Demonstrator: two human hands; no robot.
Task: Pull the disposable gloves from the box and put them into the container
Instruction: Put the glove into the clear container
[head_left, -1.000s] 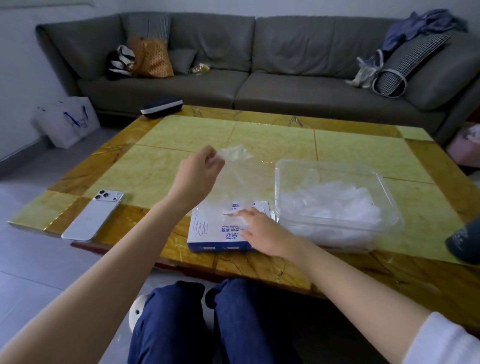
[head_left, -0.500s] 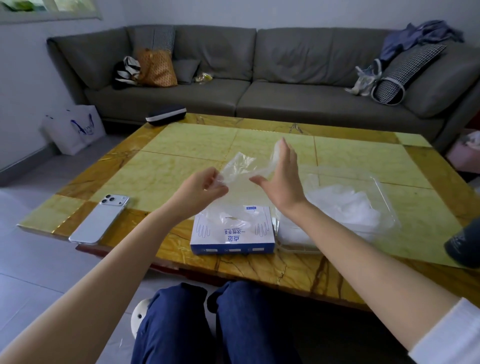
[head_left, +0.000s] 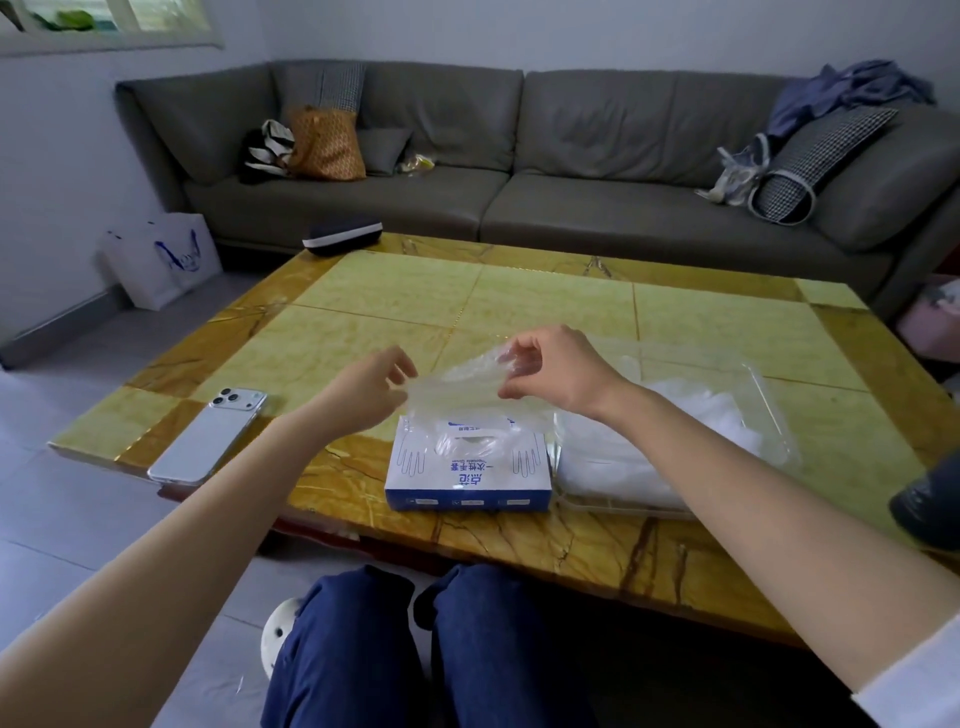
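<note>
Mid-frame, your left grip (head_left: 374, 389) and right grip (head_left: 556, 374) both pinch a thin clear plastic glove (head_left: 457, 395) above the blue-and-white cardboard box (head_left: 467, 470), beside the clear plastic container (head_left: 774, 426) on the tabletop (head_left: 519, 301).

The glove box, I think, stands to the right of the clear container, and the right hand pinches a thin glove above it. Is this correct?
Not quite. In the head view the glove box stands to the left of the clear container, not the right. The rest holds: the right hand pinches a thin glove above it.
</note>
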